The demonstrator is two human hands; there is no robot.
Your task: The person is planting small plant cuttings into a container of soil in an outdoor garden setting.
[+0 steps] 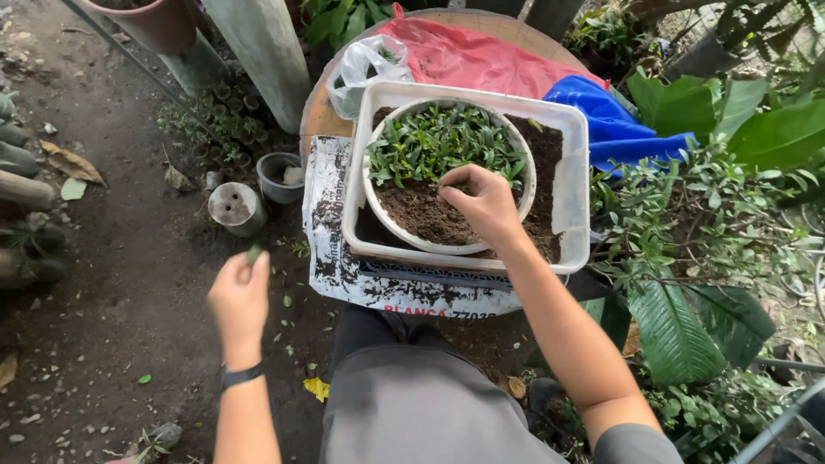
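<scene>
A white round bowl [404,230] holds dark soil and many small green seedlings [434,142] in its far half. It sits inside a white rectangular tub [574,185] of soil. My right hand [481,202] rests on the bare soil in the bowl, fingers pinched down by the seedlings' edge. My left hand [239,296] is out over the dirt ground to the left, fingers closed around a small green leaf bit [253,254]. A dark band is on that wrist.
The tub rests on a printed white sack [331,249] over a round wooden table [320,112]. Red [481,56], blue [614,120] and clear [361,73] plastic bags lie behind. Small pots [236,208] stand on the ground at left. Leafy plants [696,223] crowd the right.
</scene>
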